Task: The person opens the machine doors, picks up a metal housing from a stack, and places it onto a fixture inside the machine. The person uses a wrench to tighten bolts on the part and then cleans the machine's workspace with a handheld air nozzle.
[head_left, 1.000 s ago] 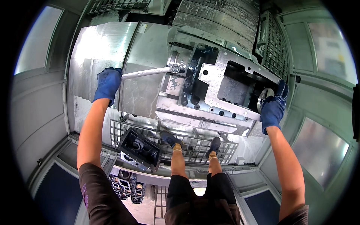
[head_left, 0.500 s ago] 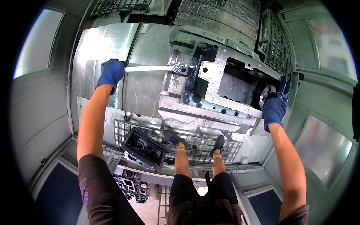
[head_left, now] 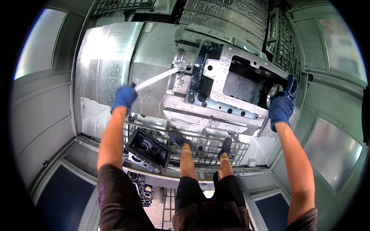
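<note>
Nearest me, a dk box-shaped housing (head_left: 157, 154). My L hand (head_left: 124, 98) is wrapped round the ratchet wrench (head_left: 158, 78) handle, R hand (head_left: 282, 104) on grey casting's (head_left: 218, 81) R end, grip: can't tell. Wrench head's just L of casting; slatted cover (head_left: 223, 22) beyond.

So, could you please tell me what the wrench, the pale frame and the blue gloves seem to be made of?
The wrench looks like steel, smooth and bright, judging by its silvery shine. The pale frame seems metal too, with a flat, machined-looking grey face and clean-edged holes; aluminium or iron, I can't tell. The blue gloves look like fabric, matte and close-fitting, perhaps coated.
</note>
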Tool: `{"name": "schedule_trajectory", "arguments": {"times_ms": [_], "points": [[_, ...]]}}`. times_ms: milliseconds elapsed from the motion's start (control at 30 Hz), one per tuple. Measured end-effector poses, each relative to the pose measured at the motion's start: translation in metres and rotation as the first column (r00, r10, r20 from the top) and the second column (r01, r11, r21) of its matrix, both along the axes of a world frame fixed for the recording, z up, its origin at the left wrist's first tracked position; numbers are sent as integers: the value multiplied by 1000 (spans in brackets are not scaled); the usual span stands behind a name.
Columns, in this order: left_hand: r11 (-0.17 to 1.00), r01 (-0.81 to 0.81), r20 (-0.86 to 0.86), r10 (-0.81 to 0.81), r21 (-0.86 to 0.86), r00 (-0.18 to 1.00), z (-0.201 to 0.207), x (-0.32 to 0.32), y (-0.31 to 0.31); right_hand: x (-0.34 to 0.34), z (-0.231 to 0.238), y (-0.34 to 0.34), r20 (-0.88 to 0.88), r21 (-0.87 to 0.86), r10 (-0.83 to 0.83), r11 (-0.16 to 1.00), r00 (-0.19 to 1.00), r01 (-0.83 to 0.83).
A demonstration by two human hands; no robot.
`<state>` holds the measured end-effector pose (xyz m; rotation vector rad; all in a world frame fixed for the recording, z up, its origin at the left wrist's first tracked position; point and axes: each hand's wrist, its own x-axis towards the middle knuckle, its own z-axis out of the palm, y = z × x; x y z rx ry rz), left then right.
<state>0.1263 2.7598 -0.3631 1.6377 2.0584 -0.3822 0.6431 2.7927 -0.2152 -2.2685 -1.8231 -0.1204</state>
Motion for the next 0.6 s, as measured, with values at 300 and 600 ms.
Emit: {"name": "schedule_trajectory", "arguments": {"times_ms": [300, 600], "points": [[463, -824, 673, 726, -325, 142, -7, 292, -123, 3, -2, -4, 37, -36, -8, 999, 999, 9], [199, -909, 803, 561, -365, -200, 5, 346, -99, 1, -6, -3, 90, -60, 14, 998, 996, -9]]}}
